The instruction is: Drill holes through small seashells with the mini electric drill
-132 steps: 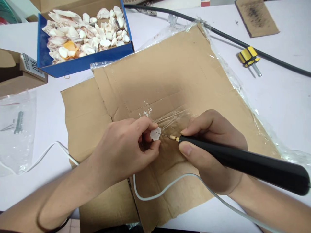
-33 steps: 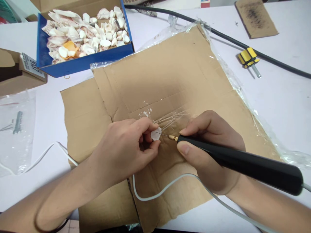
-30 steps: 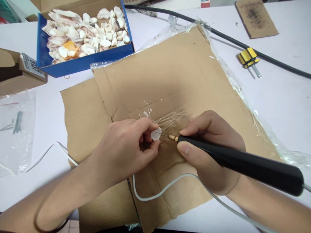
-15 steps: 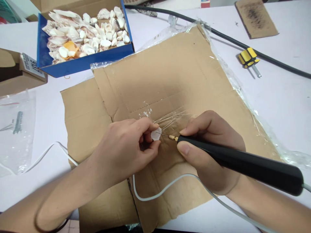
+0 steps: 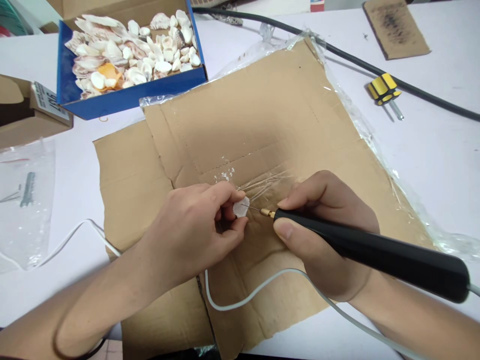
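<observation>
My left hand [image 5: 204,220] is closed, pinching a small white shell [image 5: 241,207] between thumb and fingertips. In my right hand [image 5: 326,235] lies a black pen-shaped rotary drill [image 5: 375,250], held like a pencil with thumb and fingers near its brass chuck. The drill's thin bit [image 5: 253,208] points left, its tip at the face of the shell; whether it has gone in I cannot tell. Both hands are over a sheet of brown cardboard [image 5: 232,120]. White powder [image 5: 227,174] and scratch marks show on the cardboard just beyond the shell.
A blue box [image 5: 131,97] full of shells stands at the back left, beside a brown carton [image 5: 33,107]. A pale cable [image 5: 255,295] loops below my hands. Toward the back right are a black cable [image 5: 360,62], a yellow-and-black screwdriver [image 5: 383,90] and a stained cardboard piece [image 5: 397,30].
Almost nothing differs. Both hands keep their places, with the drill's bit still at the shell; the drill's rear end has shifted very slightly.
</observation>
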Motion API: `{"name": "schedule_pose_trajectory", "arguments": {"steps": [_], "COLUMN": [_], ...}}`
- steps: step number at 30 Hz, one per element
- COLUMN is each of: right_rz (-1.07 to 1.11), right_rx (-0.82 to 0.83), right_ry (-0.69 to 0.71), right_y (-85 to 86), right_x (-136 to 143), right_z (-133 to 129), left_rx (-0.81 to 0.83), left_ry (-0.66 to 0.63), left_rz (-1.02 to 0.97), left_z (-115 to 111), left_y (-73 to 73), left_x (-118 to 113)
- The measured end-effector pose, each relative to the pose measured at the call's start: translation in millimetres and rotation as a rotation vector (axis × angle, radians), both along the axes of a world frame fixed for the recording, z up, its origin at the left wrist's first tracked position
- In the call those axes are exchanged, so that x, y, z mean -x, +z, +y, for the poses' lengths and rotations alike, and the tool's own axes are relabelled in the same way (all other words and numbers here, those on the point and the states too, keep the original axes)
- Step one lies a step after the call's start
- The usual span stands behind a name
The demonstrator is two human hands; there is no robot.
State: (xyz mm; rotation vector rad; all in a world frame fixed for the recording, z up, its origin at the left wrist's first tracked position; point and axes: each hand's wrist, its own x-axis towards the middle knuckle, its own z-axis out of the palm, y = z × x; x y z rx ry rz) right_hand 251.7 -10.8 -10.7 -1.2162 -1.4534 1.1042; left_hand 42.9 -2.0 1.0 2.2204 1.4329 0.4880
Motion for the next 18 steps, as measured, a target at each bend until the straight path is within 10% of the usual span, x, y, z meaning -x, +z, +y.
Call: {"name": "schedule_pose_trajectory", "arguments": {"steps": [18], "right_rz": [-0.002], "right_rx": [0.011], "right_ry": [-0.007], "right_y": [1.2], "right_x": [0.5], "right_z": [1.6], "left_rx": [0.003], "left_ry": [0.006], "left_rz": [0.0], "left_z": [-0.6], "left_y": [-0.4], "left_x": [0.0]}}
